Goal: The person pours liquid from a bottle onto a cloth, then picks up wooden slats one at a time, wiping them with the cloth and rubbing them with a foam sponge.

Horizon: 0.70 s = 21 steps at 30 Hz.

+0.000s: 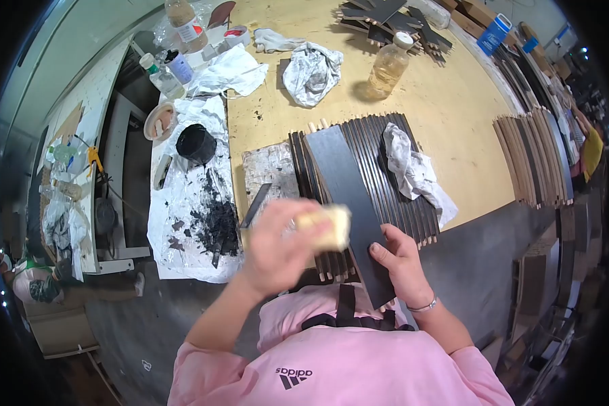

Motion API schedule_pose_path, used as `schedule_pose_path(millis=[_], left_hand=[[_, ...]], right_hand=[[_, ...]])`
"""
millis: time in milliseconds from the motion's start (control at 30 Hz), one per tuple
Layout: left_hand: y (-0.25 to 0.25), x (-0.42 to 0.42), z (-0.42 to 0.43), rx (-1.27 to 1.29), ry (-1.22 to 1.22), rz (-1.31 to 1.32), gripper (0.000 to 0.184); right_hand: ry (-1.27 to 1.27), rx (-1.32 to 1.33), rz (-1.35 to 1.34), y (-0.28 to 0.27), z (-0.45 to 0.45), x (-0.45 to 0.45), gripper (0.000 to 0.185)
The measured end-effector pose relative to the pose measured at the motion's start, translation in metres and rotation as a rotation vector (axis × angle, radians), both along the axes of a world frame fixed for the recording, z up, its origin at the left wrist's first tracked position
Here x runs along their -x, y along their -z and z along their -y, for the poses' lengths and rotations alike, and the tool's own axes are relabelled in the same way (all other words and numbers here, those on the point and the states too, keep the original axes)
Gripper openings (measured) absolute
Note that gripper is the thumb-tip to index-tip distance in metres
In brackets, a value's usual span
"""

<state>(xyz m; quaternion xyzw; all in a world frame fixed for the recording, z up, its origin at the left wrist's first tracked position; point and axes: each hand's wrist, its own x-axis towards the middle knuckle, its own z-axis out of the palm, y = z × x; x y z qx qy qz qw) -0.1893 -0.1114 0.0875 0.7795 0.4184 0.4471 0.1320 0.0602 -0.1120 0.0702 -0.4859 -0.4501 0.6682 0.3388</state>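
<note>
A dark flat board (348, 196) lies tilted over a row of dark slats (379, 155) with pale dowel ends. On the right edge of its lower part, my right hand (402, 264) is closed, thumb on the top face. My left hand (281, 243), slightly blurred, grips a pale yellow sponge-like block (333, 229) over the board's left edge; whether the block touches the board cannot be told. A crumpled white cloth (413, 169) rests on the slats to the right. Left of the board is a stained block (269, 169).
A black pot (196, 143) stands on stained white sheeting (176, 223) at left. A jar of amber liquid (388, 68), a crumpled rag (311, 73) and bottles (185, 27) are farther back. Stacked slats (531, 159) sit at right. Other people are at both far sides.
</note>
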Motion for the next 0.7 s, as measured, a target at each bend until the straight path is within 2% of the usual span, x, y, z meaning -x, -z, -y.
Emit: schedule_pose_path(millis=[33, 67, 167, 200, 300, 367, 433, 533, 633, 700], left_hand=[[-0.002, -0.008, 0.007, 0.031, 0.133, 0.026, 0.043], [-0.001, -0.013, 0.011, 0.071, 0.163, -0.012, 0.046], [0.014, 0.012, -0.023, -0.042, -0.003, -0.006, 0.047], [0.008, 0.023, -0.033, -0.028, -0.145, -0.103, 0.048], [-0.009, 0.032, -0.040, -0.062, -0.230, -0.081, 0.049], [-0.016, 0.020, -0.029, -0.060, 0.010, -0.100, 0.044], [-0.018, 0.015, -0.025, -0.062, 0.095, -0.204, 0.043], [-0.002, 0.049, -0.055, -0.089, -0.194, -0.133, 0.044], [-0.007, 0.061, -0.067, -0.087, -0.319, -0.023, 0.044], [-0.010, 0.049, -0.062, -0.073, -0.274, -0.046, 0.044]], right_hand=[[-0.001, 0.021, -0.008, -0.001, -0.001, -0.001, 0.022], [-0.005, 0.042, -0.015, -0.004, -0.002, -0.001, 0.022], [-0.053, 0.052, 0.013, -0.007, -0.004, -0.005, 0.022], [-0.073, 0.045, 0.029, -0.007, -0.006, -0.007, 0.022], [-0.089, 0.051, 0.089, -0.004, -0.007, -0.012, 0.023], [-0.084, 0.059, 0.066, -0.007, -0.008, -0.012, 0.024], [-0.098, 0.054, 0.063, -0.010, -0.009, -0.013, 0.026], [-0.131, 0.044, 0.087, -0.013, -0.010, -0.017, 0.029], [-0.123, 0.033, 0.108, -0.013, -0.014, -0.019, 0.029], [-0.131, 0.009, 0.133, -0.013, -0.014, -0.018, 0.028]])
